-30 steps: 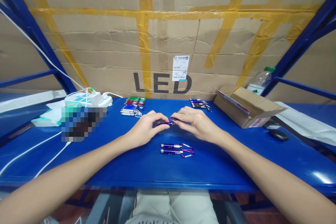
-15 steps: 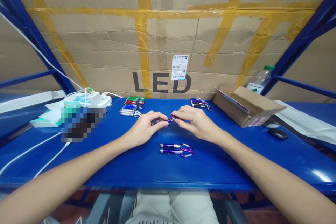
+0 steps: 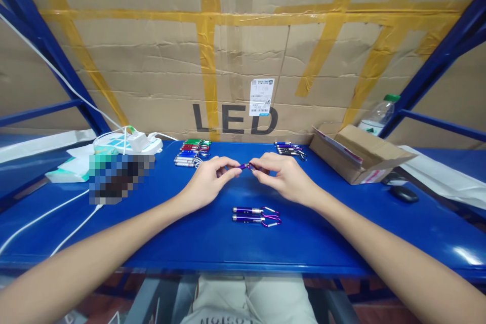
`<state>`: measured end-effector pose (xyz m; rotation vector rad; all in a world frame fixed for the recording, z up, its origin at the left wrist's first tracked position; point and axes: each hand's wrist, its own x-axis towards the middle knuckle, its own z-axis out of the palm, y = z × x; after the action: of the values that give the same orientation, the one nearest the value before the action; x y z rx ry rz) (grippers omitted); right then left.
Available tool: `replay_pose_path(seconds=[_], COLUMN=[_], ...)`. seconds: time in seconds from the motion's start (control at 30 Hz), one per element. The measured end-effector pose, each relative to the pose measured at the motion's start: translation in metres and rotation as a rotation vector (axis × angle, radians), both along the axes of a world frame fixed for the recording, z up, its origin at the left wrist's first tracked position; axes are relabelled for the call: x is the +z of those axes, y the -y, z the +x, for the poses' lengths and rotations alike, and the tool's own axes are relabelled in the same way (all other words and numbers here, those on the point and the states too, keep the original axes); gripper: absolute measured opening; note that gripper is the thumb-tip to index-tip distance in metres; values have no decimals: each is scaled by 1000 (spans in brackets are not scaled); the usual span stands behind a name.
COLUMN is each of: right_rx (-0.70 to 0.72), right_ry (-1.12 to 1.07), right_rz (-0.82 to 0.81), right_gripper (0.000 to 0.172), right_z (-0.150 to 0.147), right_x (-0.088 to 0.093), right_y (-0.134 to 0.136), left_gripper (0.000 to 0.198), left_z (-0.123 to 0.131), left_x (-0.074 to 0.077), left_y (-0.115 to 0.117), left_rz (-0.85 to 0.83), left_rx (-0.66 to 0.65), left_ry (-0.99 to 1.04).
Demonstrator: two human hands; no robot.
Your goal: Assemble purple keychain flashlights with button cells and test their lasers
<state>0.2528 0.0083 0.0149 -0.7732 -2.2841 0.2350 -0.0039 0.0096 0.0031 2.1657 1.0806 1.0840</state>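
Two hands met at the centre of the frame, just above the blue table (image 3: 341, 243). Our left hand (image 3: 207, 185) pinched one end of a small purple keychain flashlight (image 3: 244, 166) between thumb and fingertips, and our right hand (image 3: 286, 177) gripped its other end, so the flashlight bridged the two hands and was lifted off the table surface. Below the hands, near the lower middle of the frame, lay a pair of purple flashlights with carabiners (image 3: 255, 215), side by side and touching. Toward the upper middle we saw a row of assorted coloured flashlights (image 3: 192, 153) left of the hands and a smaller dark cluster of flashlights (image 3: 289, 149) right of them. An open cardboard box (image 3: 357, 159) sat at the right, a white power strip (image 3: 129, 144) at the left.
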Motion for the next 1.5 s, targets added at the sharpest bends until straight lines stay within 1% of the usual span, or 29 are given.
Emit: replay_pose_path(seconds=[0.1,0.2,0.33,0.4,0.5,0.7,0.83,0.97,1.07,1.17,1.33,1.5], right_rx=[-22,-33,-84,-106,-129,-165,-194,-161,-89,-43,14,53], right_ry=[64,92,76,53,-8,-87,-38,108,234,309,311,336], right_rz=[77,114,122,112,82,18,-45,-214,-283,-312,-328,-302], right_gripper=[30,32,32,30,26,21,20,13,12,17,5,8], right_z=[1,1,2,1,0,-1,0,1,3,4,6,6], right_x=[-4,-6,-5,-4,-3,0,2,-1,-4,-6,-6,-5], right_y=[-2,-2,-1,-1,-1,0,0,0,0,-1,-2,-2], left_gripper=[32,38,39,39,36,31,29,25,20,17,15,13], left_z=[0,0,0,0,1,2,2,0,-2,-3,-2,-3], left_x=[1,2,0,-2,-3,-2,-1,-3,-6,-7,-6,-7], left_y=[0,0,-1,-2,-2,-1,0,-1,-2,-2,-1,-1], left_rz=[-17,-45,-129,-162,-169,-106,-59,21,86,114,106,104], left_rx=[-1,4,-40,-63,-67,-32,-37,-57,-70,-70,-78,-85], left_ry=[-36,-56,10,28,2,-56,-114,-231,-320,-382,-417,-437])
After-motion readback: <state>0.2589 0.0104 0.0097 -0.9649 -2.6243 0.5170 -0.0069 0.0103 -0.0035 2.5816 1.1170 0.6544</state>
